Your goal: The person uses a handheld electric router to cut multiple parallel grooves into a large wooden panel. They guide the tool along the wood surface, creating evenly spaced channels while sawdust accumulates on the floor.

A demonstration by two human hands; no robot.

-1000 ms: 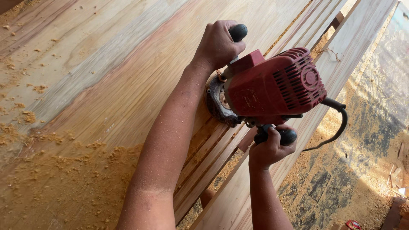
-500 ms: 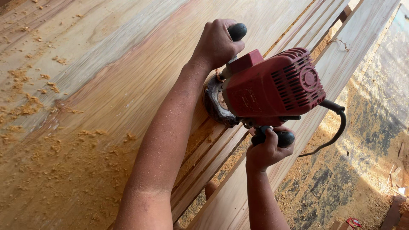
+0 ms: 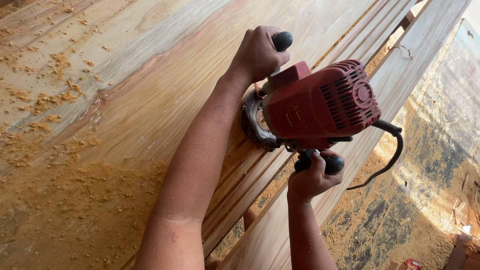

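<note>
A red electric router (image 3: 320, 105) sits with its round base on the grooved edge of a broad wooden plank (image 3: 150, 100). My left hand (image 3: 257, 52) grips the router's upper black knob handle. My right hand (image 3: 310, 177) grips the lower black knob handle. A black power cord (image 3: 390, 150) loops off the motor housing to the right. Several parallel grooves run along the plank's edge (image 3: 250, 185) below the tool.
Sawdust and shavings (image 3: 65, 190) cover the plank's left and lower part. A second long board (image 3: 400, 80) lies alongside to the right. Beyond it lies the sawdust-strewn floor (image 3: 425, 200), with scraps of wood at the right edge.
The router and both hands have slid slightly along the plank's edge; the view has shifted and more sawdust shows on the left.
</note>
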